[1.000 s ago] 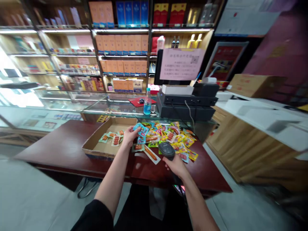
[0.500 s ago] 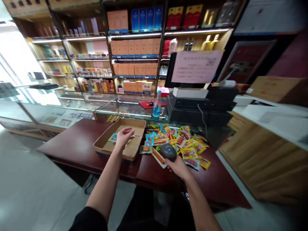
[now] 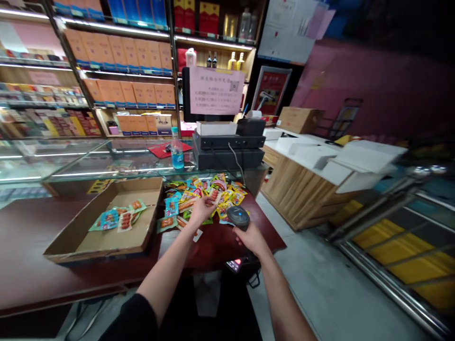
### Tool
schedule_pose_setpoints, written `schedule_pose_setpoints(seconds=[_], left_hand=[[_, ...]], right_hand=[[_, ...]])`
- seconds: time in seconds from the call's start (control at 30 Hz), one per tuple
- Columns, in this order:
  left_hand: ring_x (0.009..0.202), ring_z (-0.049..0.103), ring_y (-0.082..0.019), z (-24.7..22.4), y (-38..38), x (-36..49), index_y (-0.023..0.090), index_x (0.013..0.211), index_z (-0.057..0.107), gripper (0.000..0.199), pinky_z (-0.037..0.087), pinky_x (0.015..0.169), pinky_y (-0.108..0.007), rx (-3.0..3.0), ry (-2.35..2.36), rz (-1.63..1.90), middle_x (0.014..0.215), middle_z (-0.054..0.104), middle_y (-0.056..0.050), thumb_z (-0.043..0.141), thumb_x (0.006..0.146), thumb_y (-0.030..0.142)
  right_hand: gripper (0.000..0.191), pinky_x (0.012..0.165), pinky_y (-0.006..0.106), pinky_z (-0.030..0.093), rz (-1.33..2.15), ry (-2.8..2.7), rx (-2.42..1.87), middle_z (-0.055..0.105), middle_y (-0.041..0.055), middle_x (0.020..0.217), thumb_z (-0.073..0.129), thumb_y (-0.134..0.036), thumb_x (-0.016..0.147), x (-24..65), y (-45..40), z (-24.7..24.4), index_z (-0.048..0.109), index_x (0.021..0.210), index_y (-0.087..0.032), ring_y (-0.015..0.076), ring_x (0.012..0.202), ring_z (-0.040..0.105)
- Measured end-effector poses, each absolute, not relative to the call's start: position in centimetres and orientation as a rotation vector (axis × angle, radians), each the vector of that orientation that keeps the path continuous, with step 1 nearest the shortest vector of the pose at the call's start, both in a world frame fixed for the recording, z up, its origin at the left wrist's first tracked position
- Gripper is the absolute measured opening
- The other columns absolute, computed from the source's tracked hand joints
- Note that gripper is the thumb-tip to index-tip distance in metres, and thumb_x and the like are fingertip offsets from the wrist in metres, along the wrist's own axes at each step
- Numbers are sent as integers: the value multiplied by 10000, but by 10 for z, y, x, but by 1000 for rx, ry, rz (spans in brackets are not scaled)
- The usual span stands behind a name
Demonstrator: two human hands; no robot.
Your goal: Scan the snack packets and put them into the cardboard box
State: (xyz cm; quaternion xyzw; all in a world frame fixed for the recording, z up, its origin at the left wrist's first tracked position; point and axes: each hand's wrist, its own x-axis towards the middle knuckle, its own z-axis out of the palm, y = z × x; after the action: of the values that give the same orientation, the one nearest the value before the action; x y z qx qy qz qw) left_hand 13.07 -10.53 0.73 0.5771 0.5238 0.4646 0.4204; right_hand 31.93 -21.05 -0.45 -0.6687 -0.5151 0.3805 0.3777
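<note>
My right hand (image 3: 250, 238) is wrapped round the handle of a black barcode scanner (image 3: 238, 216), whose blue light shows on top. Over the pile of packaged sausage snacks (image 3: 188, 195), my left hand (image 3: 202, 211) has its fingers closed at a small sausage packet (image 3: 213, 194). To the left stands an open cardboard tray (image 3: 133, 236); several sausage packets (image 3: 124, 221) lie inside it, among them a light-blue one (image 3: 109, 219). The pile, mostly yellow, green and blue wrappers, spreads over the dark red table (image 3: 199, 248) to the right of the tray.
Behind the table is a glass counter (image 3: 128, 163) with a blue drink bottle (image 3: 177, 154) and a monitor (image 3: 186, 94) bearing a pink notice. A phone-like device with a lit screen (image 3: 234, 264) is at the table's front edge. A wooden cabinet (image 3: 287, 189) stands right.
My left hand has moved from over the cardboard tray to the packet pile. More packets now show in the tray. The scanner stays in my right hand. The view has turned right.
</note>
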Motion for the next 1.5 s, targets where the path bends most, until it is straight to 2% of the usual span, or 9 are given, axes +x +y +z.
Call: schedule_pose_setpoints(seconds=[0.2, 0.37, 0.43, 0.6, 0.7, 0.87, 1.0, 1.17, 1.5], left_hand=[[953, 651, -291, -9, -103, 159, 205, 812, 685, 423, 441, 876, -331, 1546, 1444, 1106, 820, 687, -72, 926, 466, 237], [1054, 622, -302, -23, -103, 173, 210, 909, 670, 453, 418, 886, -319, 1682, 1580, 1038, 1074, 671, -125, 897, 517, 222], [1064, 617, -295, -26, -102, 175, 213, 906, 668, 460, 419, 865, -300, 1652, 1575, 1072, 1059, 676, -122, 886, 502, 174], [760, 631, -224, -25, -96, 166, 199, 663, 659, 245, 414, 678, -249, 1513, 1498, 1088, 619, 612, -8, 851, 515, 161], [579, 561, -160, -20, -98, 149, 176, 577, 649, 221, 375, 559, -220, 1407, 1441, 1115, 501, 539, 31, 858, 541, 241], [632, 629, -155, -9, -110, 108, 155, 709, 709, 268, 480, 581, -231, 1169, 1184, 1211, 678, 690, -10, 850, 595, 354], [718, 691, -182, 2, -119, 77, 161, 852, 687, 409, 547, 638, -268, 1011, 1119, 1304, 812, 744, -51, 901, 540, 315], [693, 711, -208, 13, -126, 52, 171, 862, 591, 522, 567, 580, -292, 922, 1122, 1366, 779, 738, -55, 930, 490, 310], [620, 689, -174, 11, -128, 45, 173, 855, 563, 550, 561, 559, -274, 919, 1121, 1382, 709, 712, -17, 921, 470, 335]], right_hand=[[148, 439, 235, 511, 959, -1260, -1710, 651, 10, 560, 632, -308, 741, 341, -218, -8, 627, 810, -177, 168, 479, 642], [112, 416, 233, 489, 967, -1232, -1727, 623, 10, 513, 629, -279, 735, 343, -219, -4, 631, 743, -168, 163, 449, 617], [108, 411, 236, 486, 964, -1229, -1723, 626, 10, 512, 632, -270, 731, 343, -218, -4, 635, 753, -164, 167, 445, 619], [113, 413, 224, 487, 974, -1253, -1717, 628, -2, 524, 636, -262, 730, 335, -218, -5, 629, 799, -173, 164, 460, 629], [129, 419, 214, 481, 990, -1314, -1692, 634, -8, 536, 626, -269, 745, 323, -219, -7, 621, 835, -177, 156, 461, 628], [173, 451, 240, 499, 959, -1429, -1605, 655, -6, 553, 626, -297, 756, 293, -215, -7, 614, 883, -179, 172, 465, 640], [115, 501, 266, 525, 939, -1548, -1527, 655, 10, 541, 626, -306, 757, 269, -209, -3, 604, 763, -193, 187, 482, 653], [120, 544, 295, 544, 910, -1616, -1493, 643, 9, 514, 628, -317, 761, 251, -203, 0, 596, 739, -204, 212, 516, 671], [136, 508, 300, 528, 833, -1623, -1447, 660, 20, 525, 626, -333, 757, 244, -202, 2, 581, 750, -205, 215, 464, 655]])
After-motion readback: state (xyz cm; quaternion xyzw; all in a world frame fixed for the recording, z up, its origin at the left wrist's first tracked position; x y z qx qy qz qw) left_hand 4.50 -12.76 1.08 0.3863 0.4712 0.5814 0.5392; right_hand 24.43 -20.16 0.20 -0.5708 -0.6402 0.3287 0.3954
